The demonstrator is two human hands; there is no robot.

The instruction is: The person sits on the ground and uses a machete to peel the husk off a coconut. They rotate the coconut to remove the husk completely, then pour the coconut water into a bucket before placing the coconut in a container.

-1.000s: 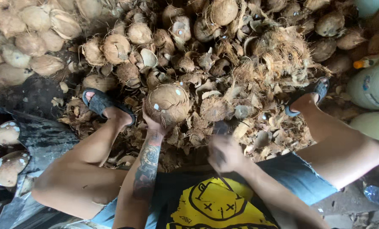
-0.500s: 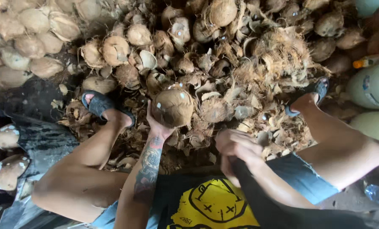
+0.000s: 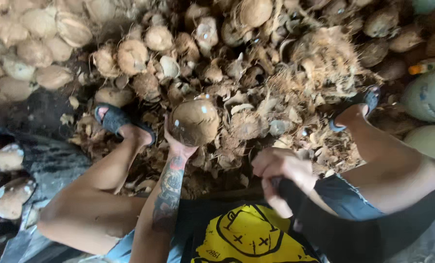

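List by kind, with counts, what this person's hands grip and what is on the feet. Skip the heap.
Coconut, held up by the left hand: 1
Dark tool, gripped by the right hand: 1
Sandals, one on the left foot and one on the right: 2
Total: 4

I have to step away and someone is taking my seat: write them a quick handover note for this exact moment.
Left hand: holds a husked coconut up from below, over the husk scraps.
Right hand: fingers closed round a dark tool handle near the lap; its blade is not visible.
Done: the held nut's husk is off, shell intact.
Left: unhusked coconuts piled ahead; husked ones sit at the left.
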